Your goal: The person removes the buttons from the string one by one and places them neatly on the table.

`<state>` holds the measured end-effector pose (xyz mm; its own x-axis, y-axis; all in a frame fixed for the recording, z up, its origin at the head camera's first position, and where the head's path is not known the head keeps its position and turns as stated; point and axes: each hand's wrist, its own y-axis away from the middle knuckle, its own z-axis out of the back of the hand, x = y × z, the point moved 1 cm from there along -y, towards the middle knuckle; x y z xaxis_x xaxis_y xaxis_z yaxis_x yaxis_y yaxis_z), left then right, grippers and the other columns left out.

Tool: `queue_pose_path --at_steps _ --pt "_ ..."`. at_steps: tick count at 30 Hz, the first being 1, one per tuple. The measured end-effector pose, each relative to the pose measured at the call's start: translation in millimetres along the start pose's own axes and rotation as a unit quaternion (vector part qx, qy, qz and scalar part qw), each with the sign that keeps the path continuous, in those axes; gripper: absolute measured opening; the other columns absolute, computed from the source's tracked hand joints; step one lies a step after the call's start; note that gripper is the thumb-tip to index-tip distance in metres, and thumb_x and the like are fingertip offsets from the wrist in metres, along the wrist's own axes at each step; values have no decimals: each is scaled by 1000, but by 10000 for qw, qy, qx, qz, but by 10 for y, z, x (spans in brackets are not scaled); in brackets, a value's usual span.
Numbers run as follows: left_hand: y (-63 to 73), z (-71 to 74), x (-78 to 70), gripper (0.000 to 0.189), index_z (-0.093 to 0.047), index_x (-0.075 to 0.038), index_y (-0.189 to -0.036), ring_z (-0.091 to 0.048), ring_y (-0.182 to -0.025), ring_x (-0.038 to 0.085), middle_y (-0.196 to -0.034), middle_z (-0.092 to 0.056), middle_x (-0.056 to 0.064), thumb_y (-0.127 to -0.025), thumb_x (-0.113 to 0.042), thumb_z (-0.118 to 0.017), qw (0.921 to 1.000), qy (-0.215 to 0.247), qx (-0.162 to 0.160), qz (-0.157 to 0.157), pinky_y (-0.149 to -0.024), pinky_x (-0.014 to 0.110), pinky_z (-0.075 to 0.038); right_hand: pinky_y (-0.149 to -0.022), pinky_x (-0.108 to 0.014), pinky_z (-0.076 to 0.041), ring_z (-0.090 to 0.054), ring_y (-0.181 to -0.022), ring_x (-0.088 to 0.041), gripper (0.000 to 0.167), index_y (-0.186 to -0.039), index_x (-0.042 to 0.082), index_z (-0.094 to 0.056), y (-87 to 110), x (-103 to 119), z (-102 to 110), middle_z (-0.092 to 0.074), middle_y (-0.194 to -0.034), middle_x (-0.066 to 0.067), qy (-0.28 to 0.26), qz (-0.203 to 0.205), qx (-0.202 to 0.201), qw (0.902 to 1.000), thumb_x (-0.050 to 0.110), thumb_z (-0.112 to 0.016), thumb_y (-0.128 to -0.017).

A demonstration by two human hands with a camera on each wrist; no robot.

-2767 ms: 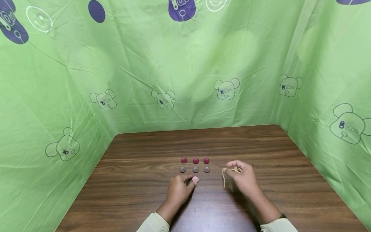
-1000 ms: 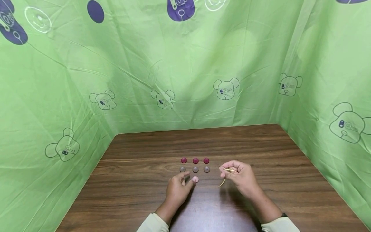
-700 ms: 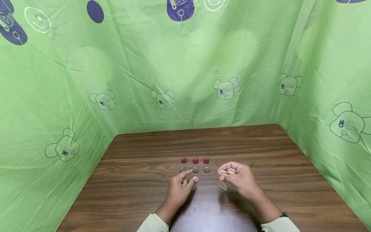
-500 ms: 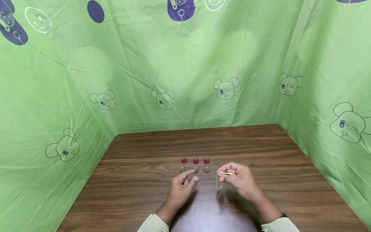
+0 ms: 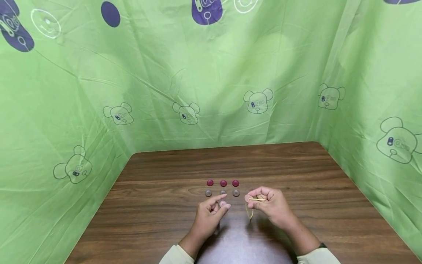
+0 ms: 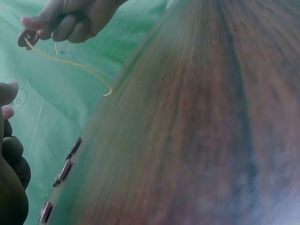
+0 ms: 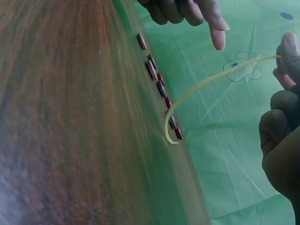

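My right hand (image 5: 275,207) pinches a pink button (image 5: 247,198) between thumb and fingertips, above the table. A yellow cord (image 5: 257,199) passes through it; in the left wrist view the cord (image 6: 75,63) comes out of the button's (image 6: 27,38) face and hangs free. My left hand (image 5: 206,218) hovers over another pink button (image 5: 222,203) lying on the table. Its index finger and thumb are apart with nothing between them, as the right wrist view confirms. Dark red buttons (image 5: 223,183) lie in a row behind grey-brown buttons (image 5: 236,193).
The brown wood-grain table (image 5: 158,190) spreads around both hands. Green printed cloth (image 5: 217,73) rises along its back and sides. In the right wrist view, low pink buttons (image 7: 141,41) rest along the table's surface.
My left hand has come off the pink button on the table and shifted slightly right. The right hand has moved left and lower; its pink button now shows, with the cord hanging in a loop.
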<state>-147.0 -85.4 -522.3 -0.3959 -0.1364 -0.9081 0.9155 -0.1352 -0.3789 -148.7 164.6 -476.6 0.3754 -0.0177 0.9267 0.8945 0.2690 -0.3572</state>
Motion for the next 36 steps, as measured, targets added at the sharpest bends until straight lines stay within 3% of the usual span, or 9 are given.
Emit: queue_pose_path --at_steps 4,8,11,14,21,23,26,29,36 --pt "13 -39 -37 33 -77 2 -127 -32 -53 -7 -60 -37 -3 -95 -5 -82 9997 258 37 -7 -47 14 -26 -82 -23 -65 -80 -92 -4 18 -105 -13 -74 7 -23 2 -83 -100 7 41 100 65 9999 -7 -81 -90" --pt "12 -119 -94 33 -75 7 -128 -32 -55 -6 -57 -32 9 -96 0 -79 9978 582 237 -227 -48 15 -28 -84 -24 -65 -79 -94 -3 16 -107 -11 -75 17 -34 -8 -84 -102 -9 100 83 119 9998 -7 -79 -92" --pt "16 -184 -129 31 -77 4 -127 -33 -56 -6 -57 -34 17 -96 -1 -79 9976 461 261 -444 -59 22 -31 -85 -24 -65 -80 -95 -5 16 -108 -9 -76 25 -22 -29 -81 -103 -23 156 -45 172 9997 -5 -79 -93" --pt "32 -220 -156 30 -78 0 -126 -36 -57 -6 -56 -37 15 -97 -3 -79 9982 305 196 -476 -94 36 -24 -85 -25 -65 -81 -95 -9 16 -108 -9 -76 28 -2 -47 -81 -104 -25 137 -131 252 9995 -3 -80 -93" --pt "43 -238 -185 30 -77 3 -128 -37 -58 -4 -57 -38 12 -98 -3 -77 9977 355 213 -542 -107 66 -5 -85 -26 -65 -81 -96 -9 16 -107 -9 -77 18 -4 -59 -81 -105 -25 91 -153 401 9990 0 -80 -94" --pt "45 -241 -188 31 -77 2 -129 -37 -59 -5 -57 -39 12 -98 -4 -78 9973 313 266 -604 -108 57 -15 -84 -25 -65 -81 -95 -7 15 -107 -8 -77 21 -5 -61 -81 -105 -24 135 -159 421 9989 0 -80 -95" --pt "51 -245 -186 32 -76 5 -129 -36 -59 -6 -56 -39 11 -98 -3 -78 9952 210 361 -886 -98 32 -36 -81 -25 -66 -80 -92 -6 15 -107 -8 -77 32 -10 -67 -82 -105 -23 178 -157 487 9985 1 -80 -95" --pt "50 -249 -170 31 -74 11 -126 -34 -60 -7 -56 -37 10 -97 -1 -78 9922 218 440 -1143 -55 18 -30 -80 -26 -66 -80 -92 -4 16 -108 -9 -76 39 -20 -79 -81 -105 -24 138 -157 624 9978 0 -79 -95" --pt "49 -258 -154 29 -75 11 -123 -32 -61 -8 -55 -36 11 -97 0 -77 9909 285 523 -1204 -51 14 -30 -75 -38 -68 -81 -86 -8 20 -108 -10 -76 36 -34 -92 -80 -105 -27 8 -156 817 9965 2 -81 -93"
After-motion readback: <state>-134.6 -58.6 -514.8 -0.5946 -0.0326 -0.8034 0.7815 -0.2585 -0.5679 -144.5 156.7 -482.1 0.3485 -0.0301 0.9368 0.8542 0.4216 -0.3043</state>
